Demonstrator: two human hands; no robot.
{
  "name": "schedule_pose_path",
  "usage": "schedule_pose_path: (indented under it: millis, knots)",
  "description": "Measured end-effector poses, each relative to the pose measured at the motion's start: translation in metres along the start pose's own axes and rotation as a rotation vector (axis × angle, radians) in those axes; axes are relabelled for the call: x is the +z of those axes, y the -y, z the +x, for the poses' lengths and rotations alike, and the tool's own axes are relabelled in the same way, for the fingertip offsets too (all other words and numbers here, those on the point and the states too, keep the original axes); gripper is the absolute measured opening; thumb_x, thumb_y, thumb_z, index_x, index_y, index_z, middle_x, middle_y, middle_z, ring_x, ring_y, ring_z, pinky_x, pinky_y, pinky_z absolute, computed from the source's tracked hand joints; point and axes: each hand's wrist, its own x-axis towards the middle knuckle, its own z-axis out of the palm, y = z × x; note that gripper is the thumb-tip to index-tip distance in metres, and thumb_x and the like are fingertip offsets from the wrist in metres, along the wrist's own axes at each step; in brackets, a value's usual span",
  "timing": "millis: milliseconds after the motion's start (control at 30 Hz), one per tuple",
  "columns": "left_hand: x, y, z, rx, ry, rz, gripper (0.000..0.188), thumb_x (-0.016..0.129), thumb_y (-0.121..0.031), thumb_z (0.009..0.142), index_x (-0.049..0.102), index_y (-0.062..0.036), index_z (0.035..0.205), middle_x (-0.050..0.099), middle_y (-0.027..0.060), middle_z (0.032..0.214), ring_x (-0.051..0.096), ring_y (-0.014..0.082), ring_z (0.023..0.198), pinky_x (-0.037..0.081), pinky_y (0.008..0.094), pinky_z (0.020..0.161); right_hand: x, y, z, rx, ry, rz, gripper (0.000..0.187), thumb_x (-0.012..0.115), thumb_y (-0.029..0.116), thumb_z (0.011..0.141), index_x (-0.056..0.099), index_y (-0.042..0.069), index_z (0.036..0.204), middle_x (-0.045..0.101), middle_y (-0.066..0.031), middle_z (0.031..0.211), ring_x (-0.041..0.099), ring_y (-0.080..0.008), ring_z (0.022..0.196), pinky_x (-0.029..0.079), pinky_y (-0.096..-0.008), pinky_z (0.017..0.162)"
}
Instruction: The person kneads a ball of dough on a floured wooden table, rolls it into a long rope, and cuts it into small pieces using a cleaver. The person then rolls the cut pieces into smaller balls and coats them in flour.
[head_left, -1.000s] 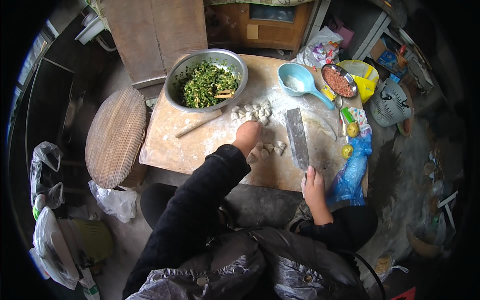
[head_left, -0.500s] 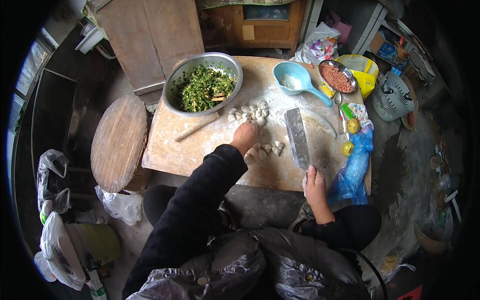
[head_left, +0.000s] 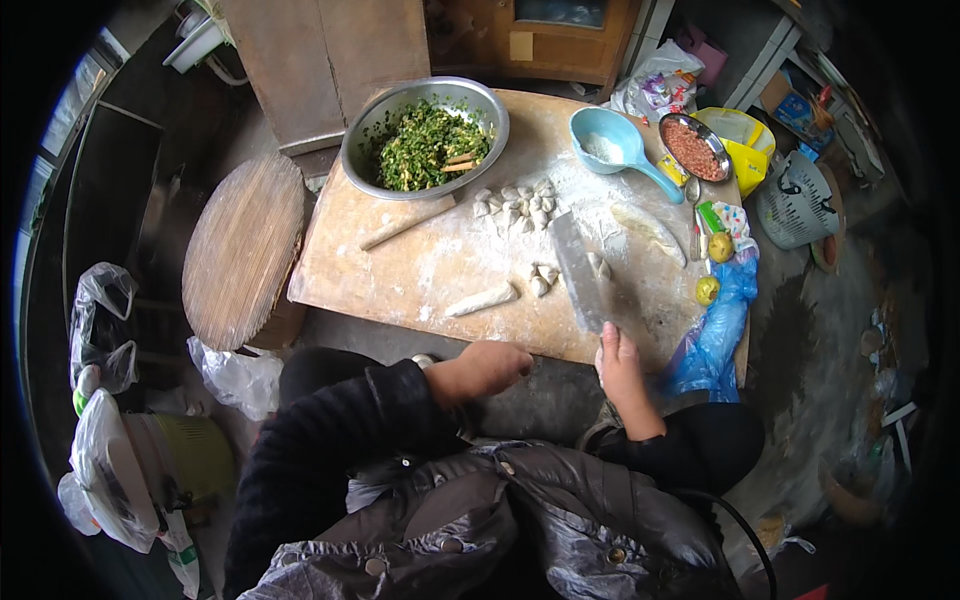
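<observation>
My right hand (head_left: 622,375) grips the handle of a cleaver (head_left: 576,268) at the board's front edge. Its broad grey blade points away over the floured wooden board (head_left: 390,285). Short of that edge, my left hand (head_left: 485,368) is curled closed; its fingertips are hidden, so anything inside does not show. A short dough roll (head_left: 483,299) lies beyond it. A few cut dough pieces (head_left: 541,279) sit left of the blade, and one dough piece (head_left: 599,265) shows on its right. Farther back is a cluster of dough pieces (head_left: 514,208). A long dough strip (head_left: 648,233) rests to the right.
A rolling pin (head_left: 407,224) lies before a metal bowl (head_left: 350,165) of chopped green filling. Back right are a blue ladle (head_left: 642,166) holding flour and a dish of minced meat (head_left: 690,145). Blue plastic (head_left: 722,320) drapes the right edge. A round slatted lid (head_left: 245,250) stands left.
My left hand has left the dough and drawn back toward me, off the board. The dough roll beneath it now shows. The cleaver has shifted left, beside the cut pieces. The whole view has tilted slightly.
</observation>
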Motion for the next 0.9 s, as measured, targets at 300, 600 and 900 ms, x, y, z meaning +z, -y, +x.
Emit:
schedule_pose_path:
  millis: [300,600,900]
  knots:
    - [-0.017,0.065,0.021,-0.2,-0.637,0.012,0.013,0.061,-0.018,0.087,0.061,-0.007,0.093,0.061,0.0143,0.099,0.061,0.0358,0.09,0.052,0.0432,0.078,0.02,0.036,-0.014,-0.004,0.145,-0.181,0.039,0.041,0.036,0.103,0.063,0.003,0.102,0.065,-0.0269,0.088,0.06,-0.0484,0.086,0.047,-0.0539,0.074]
    - [0.003,0.069,0.016,-0.176,-0.627,-0.099,0.025,0.072,-0.011,0.076,0.057,-0.0069,0.095,0.057,0.0136,0.094,0.06,0.0365,0.088,0.051,0.0427,0.074,0.028,0.06,-0.022,-0.058,0.234,-0.271,0.042,0.037,0.039,0.104,0.062,0.005,0.102,0.066,-0.0255,0.088,0.061,-0.0481,0.086,0.048,-0.0545,0.073]
    - [0.012,0.064,0.016,-0.173,-0.6,-0.069,0.035,0.072,-0.012,0.075,0.055,-0.0066,0.104,0.055,0.0153,0.102,0.06,0.0376,0.093,0.052,0.0454,0.079,0.034,0.067,-0.025,-0.11,0.305,-0.432,0.042,0.035,0.039,0.104,0.058,0.006,0.094,0.066,-0.0233,0.082,0.062,-0.0469,0.078,0.049,-0.0556,0.069]
